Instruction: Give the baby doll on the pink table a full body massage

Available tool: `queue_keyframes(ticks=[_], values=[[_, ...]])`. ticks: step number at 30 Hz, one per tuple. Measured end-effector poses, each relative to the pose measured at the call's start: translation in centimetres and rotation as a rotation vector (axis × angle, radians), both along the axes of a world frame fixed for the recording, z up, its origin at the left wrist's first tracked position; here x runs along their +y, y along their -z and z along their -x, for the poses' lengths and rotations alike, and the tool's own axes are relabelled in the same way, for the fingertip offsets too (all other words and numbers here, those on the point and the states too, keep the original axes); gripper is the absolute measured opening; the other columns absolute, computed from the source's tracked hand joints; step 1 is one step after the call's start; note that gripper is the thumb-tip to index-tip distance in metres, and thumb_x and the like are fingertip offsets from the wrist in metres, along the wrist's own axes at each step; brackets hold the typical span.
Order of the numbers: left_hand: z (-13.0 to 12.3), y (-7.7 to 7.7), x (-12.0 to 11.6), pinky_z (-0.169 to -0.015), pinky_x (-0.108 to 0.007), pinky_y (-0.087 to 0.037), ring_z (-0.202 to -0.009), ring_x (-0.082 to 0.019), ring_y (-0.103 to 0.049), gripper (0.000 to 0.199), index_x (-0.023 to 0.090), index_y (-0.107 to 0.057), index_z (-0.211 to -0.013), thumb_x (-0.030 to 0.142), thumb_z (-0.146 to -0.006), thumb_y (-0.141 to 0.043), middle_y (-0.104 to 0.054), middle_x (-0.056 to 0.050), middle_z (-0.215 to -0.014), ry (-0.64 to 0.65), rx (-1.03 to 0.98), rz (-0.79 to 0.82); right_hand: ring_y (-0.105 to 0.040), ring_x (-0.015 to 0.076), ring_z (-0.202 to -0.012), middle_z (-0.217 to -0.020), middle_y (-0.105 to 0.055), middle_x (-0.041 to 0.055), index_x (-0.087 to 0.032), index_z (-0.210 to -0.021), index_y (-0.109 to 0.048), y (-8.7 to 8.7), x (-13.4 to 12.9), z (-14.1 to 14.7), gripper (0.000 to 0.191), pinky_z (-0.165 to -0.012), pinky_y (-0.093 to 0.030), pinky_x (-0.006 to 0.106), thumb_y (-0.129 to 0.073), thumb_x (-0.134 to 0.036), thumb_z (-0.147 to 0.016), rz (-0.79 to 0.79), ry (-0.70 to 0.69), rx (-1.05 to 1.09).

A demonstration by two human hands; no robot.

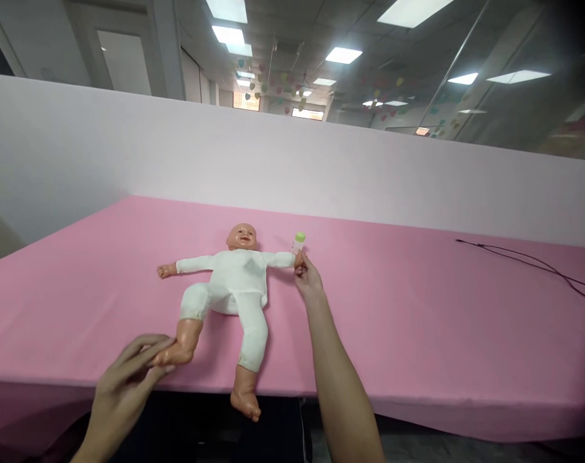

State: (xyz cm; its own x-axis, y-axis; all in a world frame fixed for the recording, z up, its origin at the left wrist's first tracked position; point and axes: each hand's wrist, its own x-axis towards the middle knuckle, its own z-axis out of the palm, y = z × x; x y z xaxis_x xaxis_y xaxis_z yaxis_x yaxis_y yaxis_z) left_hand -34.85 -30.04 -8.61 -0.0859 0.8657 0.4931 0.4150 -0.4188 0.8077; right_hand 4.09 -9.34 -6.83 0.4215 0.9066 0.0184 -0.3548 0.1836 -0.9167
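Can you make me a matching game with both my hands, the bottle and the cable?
1. Left hand
2. Right hand
3. Bottle
4. Cable

A. Black
B. Holding the doll's hand
C. Has a green cap
D. Holding the doll's foot

Pairs: 1-D, 2-B, 3-C, 4-A

Pink-covered table [417,321] before a white partition [273,161], bright rectangular ceiling lights [344,55] beyond

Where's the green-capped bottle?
In the head view, the green-capped bottle is on the pink cloth, right of the doll's head, just beyond the doll hand in the right hand.
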Motion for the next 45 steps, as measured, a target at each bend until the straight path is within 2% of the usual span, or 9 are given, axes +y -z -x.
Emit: queue_keyframes(ticks=[6, 12, 15, 19, 23, 27, 31, 37, 45], values=[[-1.2, -4.7, 9.3, -0.091, -0.033, -0.056, -0.107, -0.026, -0.066, 0.027, 0.023, -0.081, -0.102, 0.046, -0.088, -0.076, -0.071, -0.008, -0.110, 0.251, -0.126, 0.164, -0.051, 0.0089, -0.056, -0.069, -0.064, -0.0004, -0.018, -0.078, -0.075, -1.5, -1.3, 5.2, 0.021, -0.048, -0.045, 0.020, -0.084, -0.038, -0.077, -0.092, -0.174, 0.028], [-4.2, -4.7, 16.2, -0.101, -0.043, -0.053, -0.111, -0.029, -0.065, 0.037, 0.018, -0.080, -0.098, 0.052, -0.086, -0.076, -0.072, -0.012, -0.111, 0.573, -0.309, 0.323, -0.040, 0.0090, -0.052, -0.049, -0.048, -0.0043, -0.016, -0.054, -0.067, -2.0, -3.2, 9.5, 0.045, -0.049, -0.031, 0.025, -0.085, -0.054, -0.071, -0.099, -0.372, -0.381], [-3.6, -4.9, 15.2, -0.098, -0.041, -0.053, -0.110, -0.029, -0.063, 0.033, 0.019, -0.080, -0.100, 0.049, -0.085, -0.078, -0.070, -0.010, -0.111, 0.577, -0.278, 0.318, -0.042, 0.0094, -0.054, -0.056, -0.057, -0.0022, -0.015, -0.061, -0.073, -2.4, -2.9, 9.1, 0.041, -0.050, -0.032, 0.025, -0.086, -0.053, -0.069, -0.129, -0.305, -0.357], [-0.2, -4.9, 9.3, -0.080, -0.030, -0.051, -0.086, -0.021, -0.061, 0.023, 0.022, -0.081, -0.091, 0.044, -0.086, -0.077, -0.065, -0.005, -0.090, 0.442, -0.081, 0.304, -0.047, 0.0084, -0.059, -0.083, -0.073, 0.0035, -0.016, -0.079, -0.079, -1.6, -0.7, 5.2, 0.039, -0.053, -0.039, 0.025, -0.092, -0.047, -0.060, -0.143, 0.103, -0.016], [3.5, -2.5, 3.0, -0.066, -0.026, -0.046, -0.074, -0.019, -0.058, 0.022, 0.028, -0.083, -0.099, 0.041, -0.083, -0.077, -0.062, -0.002, -0.082, 0.503, 0.041, 0.343, -0.053, 0.0096, -0.060, -0.075, -0.070, 0.0002, -0.015, -0.074, -0.075, 0.8, 1.5, 0.4, 0.034, -0.055, -0.046, 0.024, -0.095, -0.032, -0.054, -0.007, 0.433, 0.231], [5.6, 0.3, 0.5, -0.065, -0.026, -0.045, -0.074, -0.020, -0.059, 0.019, 0.029, -0.084, -0.096, 0.041, -0.084, -0.074, -0.063, -0.003, -0.081, 0.482, 0.078, 0.411, -0.056, 0.0110, -0.060, -0.069, -0.068, -0.0016, -0.015, -0.070, -0.071, 2.0, 2.0, -1.4, 0.030, -0.055, -0.050, 0.024, -0.095, -0.028, -0.057, 0.034, 0.525, 0.264], [5.5, 0.3, 1.3, -0.066, -0.027, -0.047, -0.075, -0.021, -0.060, 0.019, 0.026, -0.083, -0.091, 0.043, -0.084, -0.075, -0.064, -0.004, -0.082, 0.408, -0.002, 0.377, -0.055, 0.0088, -0.059, -0.088, -0.076, 0.0049, -0.015, -0.081, -0.077, 0.2, 1.3, 0.2, 0.037, -0.052, -0.049, 0.023, -0.096, -0.035, -0.057, -0.140, 0.386, 0.250], [-0.2, -4.1, 6.1, -0.071, -0.032, -0.054, -0.081, -0.022, -0.064, 0.034, 0.024, -0.082, -0.109, 0.041, -0.080, -0.079, -0.072, -0.006, -0.094, 0.211, -0.263, 0.384, -0.047, 0.0082, -0.054, -0.088, -0.077, 0.0082, -0.016, -0.084, -0.083, -2.4, -1.1, 5.4, 0.037, -0.049, -0.041, 0.026, -0.091, -0.046, -0.065, -0.225, -0.120, -0.212], [-5.7, -5.3, 13.0, -0.076, -0.031, -0.055, -0.102, -0.027, -0.067, 0.042, 0.019, -0.081, -0.106, 0.049, -0.077, -0.082, -0.075, -0.012, -0.116, 0.372, -0.442, 0.397, -0.064, 0.0186, -0.076, -0.085, -0.073, 0.0069, -0.020, -0.081, -0.084, -2.3, -2.9, 8.6, 0.027, -0.059, -0.048, 0.028, -0.090, -0.041, -0.067, -0.257, -0.331, -0.548]])
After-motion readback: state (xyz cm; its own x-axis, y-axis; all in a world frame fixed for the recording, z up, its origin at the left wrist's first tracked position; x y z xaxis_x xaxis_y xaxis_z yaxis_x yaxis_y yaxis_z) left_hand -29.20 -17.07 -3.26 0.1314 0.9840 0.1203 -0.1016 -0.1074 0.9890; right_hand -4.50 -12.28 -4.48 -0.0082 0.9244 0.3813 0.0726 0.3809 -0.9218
